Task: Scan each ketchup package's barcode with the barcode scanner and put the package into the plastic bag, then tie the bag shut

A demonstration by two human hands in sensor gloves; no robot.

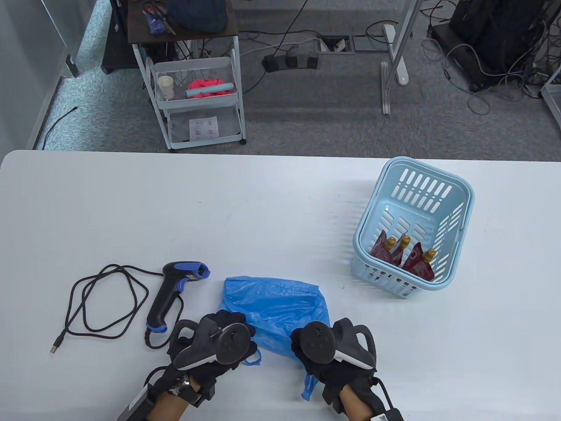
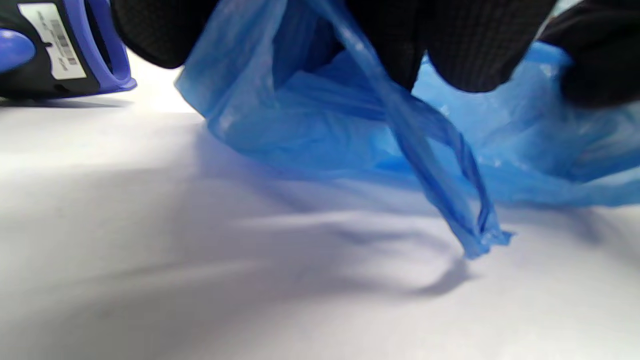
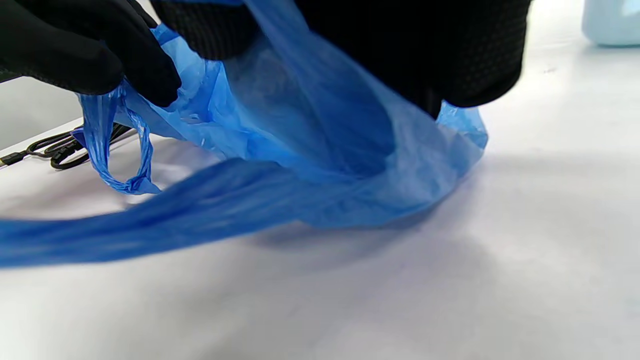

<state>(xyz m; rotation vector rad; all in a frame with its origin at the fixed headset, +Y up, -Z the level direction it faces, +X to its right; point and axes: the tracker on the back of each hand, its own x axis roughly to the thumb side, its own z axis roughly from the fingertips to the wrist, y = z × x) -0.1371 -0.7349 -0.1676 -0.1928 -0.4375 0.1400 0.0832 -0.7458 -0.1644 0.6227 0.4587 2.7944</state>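
A crumpled blue plastic bag (image 1: 276,309) lies on the white table (image 1: 219,210) near the front edge. My left hand (image 1: 232,340) grips the bag's left side, and one thin handle loop (image 2: 445,200) hangs down to the table. My right hand (image 1: 313,351) holds the bag's right side, with the other handle (image 1: 309,386) trailing below it. The bag (image 3: 325,175) bulges between both gloves. The black and blue barcode scanner (image 1: 173,294) lies left of the bag. Three red ketchup packages (image 1: 405,258) with gold caps stand in the light blue basket (image 1: 456,206) at the right.
The scanner's black cable (image 1: 101,302) loops over the table's left front, ending in a USB plug. Beyond the far table edge stand a white wire cart (image 1: 197,101), cables and table legs on grey carpet.
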